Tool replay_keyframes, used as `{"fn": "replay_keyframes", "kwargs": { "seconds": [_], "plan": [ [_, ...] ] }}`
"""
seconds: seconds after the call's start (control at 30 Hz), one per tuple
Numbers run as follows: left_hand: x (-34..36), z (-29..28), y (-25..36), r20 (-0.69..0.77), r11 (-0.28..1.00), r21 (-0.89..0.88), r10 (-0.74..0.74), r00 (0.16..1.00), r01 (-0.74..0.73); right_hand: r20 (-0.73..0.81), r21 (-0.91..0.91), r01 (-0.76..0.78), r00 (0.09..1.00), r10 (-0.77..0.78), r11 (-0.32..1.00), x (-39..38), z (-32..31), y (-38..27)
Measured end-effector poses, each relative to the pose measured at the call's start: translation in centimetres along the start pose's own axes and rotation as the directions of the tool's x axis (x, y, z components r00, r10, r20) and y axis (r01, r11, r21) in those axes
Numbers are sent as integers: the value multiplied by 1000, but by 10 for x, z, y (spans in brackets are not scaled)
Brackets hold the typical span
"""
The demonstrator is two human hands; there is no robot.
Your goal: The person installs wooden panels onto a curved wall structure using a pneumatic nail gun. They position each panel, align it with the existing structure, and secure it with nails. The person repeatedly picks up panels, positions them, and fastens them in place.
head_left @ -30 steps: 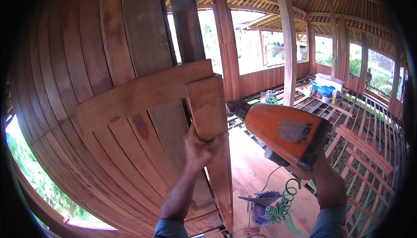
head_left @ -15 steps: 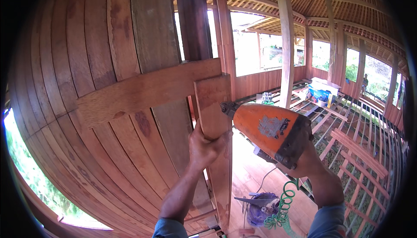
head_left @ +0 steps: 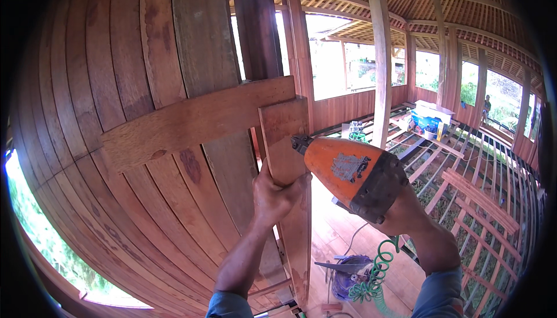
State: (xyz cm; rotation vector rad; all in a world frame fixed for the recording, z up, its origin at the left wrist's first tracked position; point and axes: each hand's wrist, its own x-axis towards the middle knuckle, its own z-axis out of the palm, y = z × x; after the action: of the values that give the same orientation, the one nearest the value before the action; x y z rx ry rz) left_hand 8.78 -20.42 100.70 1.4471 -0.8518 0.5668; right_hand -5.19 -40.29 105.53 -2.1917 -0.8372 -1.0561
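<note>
**Orange-and-black tapered nail gun point(head_left: 351, 170) at the right edge of a short, flat, reddish-brown wooden board point(head_left: 284, 135)**

The short board stands nearly upright by the right edge of a tall wall of vertical reddish-brown planks point(head_left: 116, 97). Its upper end overlaps the lower right corner of a long, brown wooden crosspiece point(head_left: 197, 118), which spans the planks. The left hand point(head_left: 275, 199) is clamped on the board's lower end, the thumb on its right side.

The nail gun lies sideways in the air, its dark metal nose overlapping the board's right edge; whether the two touch, I cannot tell. The right hand point(head_left: 403, 208) is closed around the grip behind the black end, though the body hides most of the fingers.

Below the left hand, a narrow reddish upright plank point(head_left: 297, 242) runs down the wall's right edge. Above the crosspiece rises a dark brown wooden post point(head_left: 255, 28).

A green coiled hose point(head_left: 380, 263) hangs below the right hand, beside a round purple tub point(head_left: 342, 290) on the pale wooden floor point(head_left: 325, 231). A grey-bladed handsaw point(head_left: 345, 267) lies across the tub's top.

Farther off, to the right of the floor's edge, reddish boards point(head_left: 481, 202) lie over open joists. A blue-and-white box point(head_left: 426, 124) sits beyond a pale wooden post point(head_left: 378, 57).
</note>
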Motion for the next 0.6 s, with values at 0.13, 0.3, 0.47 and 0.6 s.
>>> {"fn": "replay_keyframes", "kwargs": {
  "seconds": [0.13, 0.3, 0.47, 0.6],
  "plan": [
    [1, 0, 2, 2, 1000, -14, 0, 1000, 0, 22, -48, 14, 1000, -13, 999, -2, -2, 0],
    [0, 1, 2, 5, 969, -161, -191, 982, 189, 32, -68, 14, 999, -12, 998, -2, 1, 5],
    [2, 0, -3, 3, 1000, -13, 7, 1000, -7, 31, 64, -76, 997, 75, 995, -4, 8, 6],
    [0, -1, -3, 16, 999, -20, -34, 999, 34, 53, -21, -45, 998, 46, 999, -4, 2, 2]
  ]
}}
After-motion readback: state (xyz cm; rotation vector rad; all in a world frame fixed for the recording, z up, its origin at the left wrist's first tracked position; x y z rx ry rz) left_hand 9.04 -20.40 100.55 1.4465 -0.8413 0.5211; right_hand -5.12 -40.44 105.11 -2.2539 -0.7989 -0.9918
